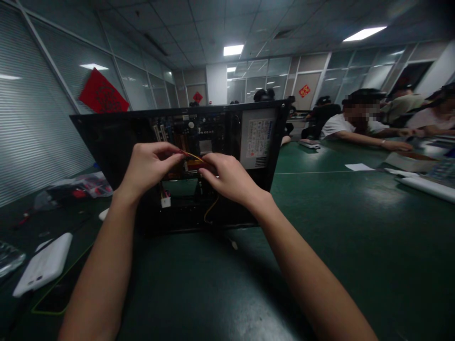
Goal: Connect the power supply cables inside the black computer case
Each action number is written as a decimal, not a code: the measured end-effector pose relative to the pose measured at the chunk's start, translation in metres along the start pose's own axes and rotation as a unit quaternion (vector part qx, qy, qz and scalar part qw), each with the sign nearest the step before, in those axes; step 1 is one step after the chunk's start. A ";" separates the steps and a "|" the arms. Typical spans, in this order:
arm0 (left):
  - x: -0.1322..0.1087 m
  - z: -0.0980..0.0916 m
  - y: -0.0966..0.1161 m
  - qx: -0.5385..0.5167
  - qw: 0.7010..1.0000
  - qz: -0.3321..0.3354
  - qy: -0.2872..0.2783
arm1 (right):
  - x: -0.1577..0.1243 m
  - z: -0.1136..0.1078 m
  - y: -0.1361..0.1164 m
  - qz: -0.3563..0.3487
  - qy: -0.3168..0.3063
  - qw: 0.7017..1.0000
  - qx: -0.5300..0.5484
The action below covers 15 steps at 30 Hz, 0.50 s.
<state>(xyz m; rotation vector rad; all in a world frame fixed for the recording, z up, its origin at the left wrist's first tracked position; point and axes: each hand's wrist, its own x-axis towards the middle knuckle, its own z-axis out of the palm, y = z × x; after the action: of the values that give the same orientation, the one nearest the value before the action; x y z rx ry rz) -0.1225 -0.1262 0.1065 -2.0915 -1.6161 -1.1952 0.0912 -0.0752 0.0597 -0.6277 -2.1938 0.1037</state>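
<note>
An open black computer case (117, 137) stands on the green table in front of me, its inside facing me. My left hand (151, 163) pinches a thin bundle of red and yellow cable (190, 155) before the motherboard (213, 130). On the same cable, further right, the fingers of my right hand (229, 177) are closed; their tips are partly hidden. Below my left hand hangs a white plug (165, 202) on coloured wires. The silver power supply (259, 139) with a printed label sits at the case's upper right. A thin yellow-black wire (209, 215) dangles near the bottom edge.
At left lie a white power bank-like device (44, 265), a dark green-edged flat object (66, 289) and clear plastic bags (74, 189). Right, a person (359, 118) sits at the table near a paper sheet (359, 167), an open box (410, 161) and a white roll (430, 187).
</note>
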 end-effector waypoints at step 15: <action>0.003 -0.009 -0.001 -0.030 0.997 -0.070 -0.006 | -0.010 -0.036 -0.033 -0.049 -0.047 0.998 0.002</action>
<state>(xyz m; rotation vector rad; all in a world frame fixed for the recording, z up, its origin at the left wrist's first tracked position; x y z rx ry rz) -0.1269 -0.1299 0.1139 -2.0533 -1.7788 -1.2927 0.1100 -0.1139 0.0858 -0.5207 -2.3104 0.0880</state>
